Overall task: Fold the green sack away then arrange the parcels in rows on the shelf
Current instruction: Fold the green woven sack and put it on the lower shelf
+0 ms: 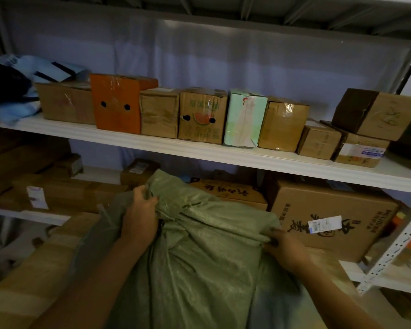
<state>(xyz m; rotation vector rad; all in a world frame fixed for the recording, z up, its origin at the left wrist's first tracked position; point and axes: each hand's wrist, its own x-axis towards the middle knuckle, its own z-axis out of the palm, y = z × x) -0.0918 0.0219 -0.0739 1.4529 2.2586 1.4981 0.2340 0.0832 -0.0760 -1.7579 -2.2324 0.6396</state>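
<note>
A green woven sack lies bunched in front of me, below the white shelf. My left hand grips the sack's upper left folds. My right hand pinches its right edge. On the shelf a row of parcels stands side by side: a brown box, an orange box, a watermelon-printed box, a pale green box and several brown boxes to the right, one dark-taped box stacked on top.
Blue and dark plastic mailers pile up at the shelf's left end. The lower shelf holds a large printed carton and flat brown cartons. A white perforated upright stands at the right. A brown carton lies under the sack.
</note>
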